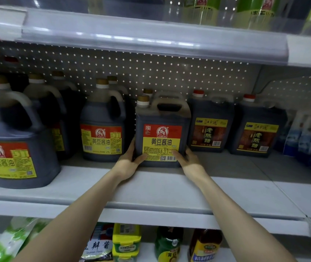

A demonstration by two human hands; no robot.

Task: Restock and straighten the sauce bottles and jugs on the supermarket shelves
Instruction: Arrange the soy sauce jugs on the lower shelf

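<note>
the leftmost jug point(14, 140) is blurred and cut by the left edge.

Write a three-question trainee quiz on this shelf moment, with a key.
1. True or false: the left hand and the right hand both hold the square soy sauce jug.
2. What colour are the caps of the two vinegar jugs right of it? A gold, B red, C green.
3. Fill in: the held jug stands ____ on the shelf, label facing the camera.
Key: 1 true; 2 B; 3 upright.
</note>
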